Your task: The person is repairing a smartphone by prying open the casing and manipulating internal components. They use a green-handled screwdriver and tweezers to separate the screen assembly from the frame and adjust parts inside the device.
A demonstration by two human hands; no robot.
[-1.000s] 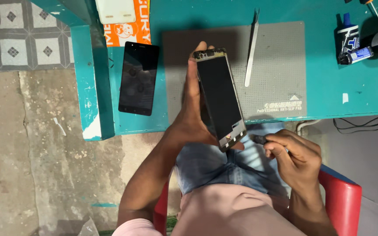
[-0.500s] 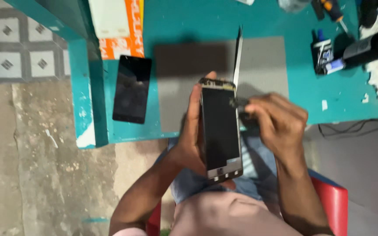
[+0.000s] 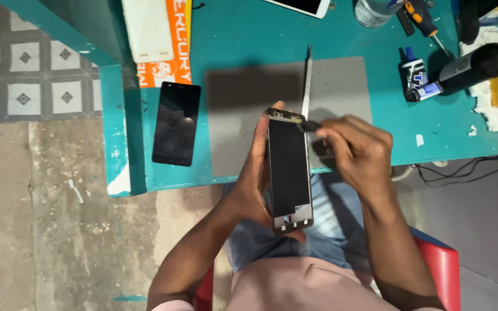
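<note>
Left hand (image 3: 255, 173) clamps a phone (image 3: 289, 167); right hand (image 3: 355, 152) pinches a small tool (image 3: 310, 125) at its top corner. A slip there could crack the glass.

A dark, frameless phone screen assembly (image 3: 289, 173) stands upright lengthwise above the lap, glass facing up.

Phone screen panel (image 3: 289, 173): black, rectangular, held upright at the tabletop's (image 3: 243, 34) near edge.
Second screen panel (image 3: 176, 122): black, lying flat at the tabletop's left end.
Box (image 3: 158, 34): orange and white, flat, behind it.
White-framed screen (image 3: 301, 6): far edge, partly cut off.
</note>
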